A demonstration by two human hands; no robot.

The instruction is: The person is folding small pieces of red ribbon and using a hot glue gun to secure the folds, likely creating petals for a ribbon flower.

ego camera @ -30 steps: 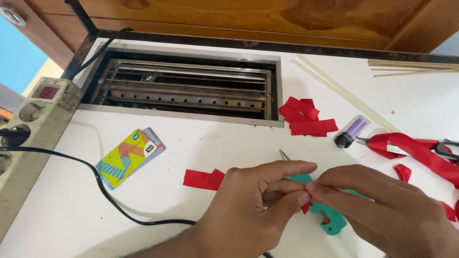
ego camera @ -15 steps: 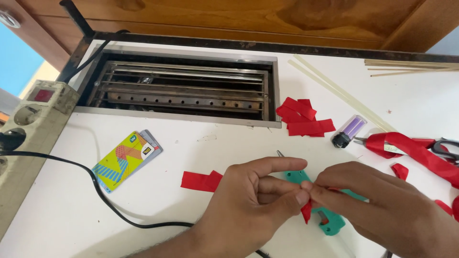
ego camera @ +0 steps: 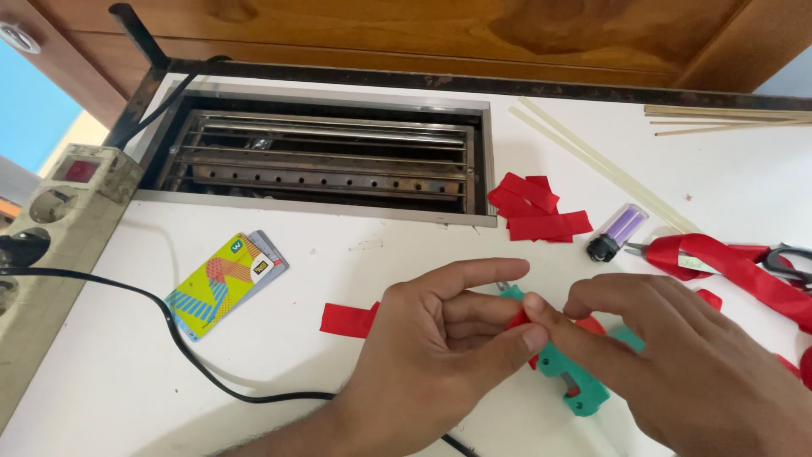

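Fingertips of both hands meet over a small folded piece of red ribbon point(ego camera: 517, 319), mostly hidden between them; only a sliver of red visible, shape hard to make out. Left hand point(ego camera: 440, 355) pinched shut on that red piece with thumb and forefinger; right hand point(ego camera: 677, 372) pinching the same piece from the other side, fingers curled down over it. Partly covered beneath both hands: a teal plastic glue gun point(ego camera: 575, 385) lying flat on the white desk point(ego camera: 338, 271), nozzle end peeking out just beyond the left forefinger, handle showing below the right hand. Cut off at the right edge: a long red ribbon strip point(ego camera: 736, 267) lying over dark-handled scissors point(ego camera: 782, 258), only partly in view.

Open room on the desk to the left of the hands and along the near edge. Close to the left hand: a flat red ribbon rectangle point(ego camera: 345, 319), its right end hidden behind the hand. Crossing the near desk, a black power cable point(ego camera: 194, 360) running under the left wrist from a beige power strip point(ego camera: 59, 245) at the left edge. Farther left, a colourful yellow-and-teal card stack point(ego camera: 224, 283). Beyond the hands: a pile of cut red ribbon pieces point(ego camera: 537, 211), a small purple lighter point(ego camera: 617, 233), clear glue sticks point(ego camera: 592, 161), thin wooden sticks point(ego camera: 727, 118), and a recessed metal grill point(ego camera: 321, 152) set into the desk.
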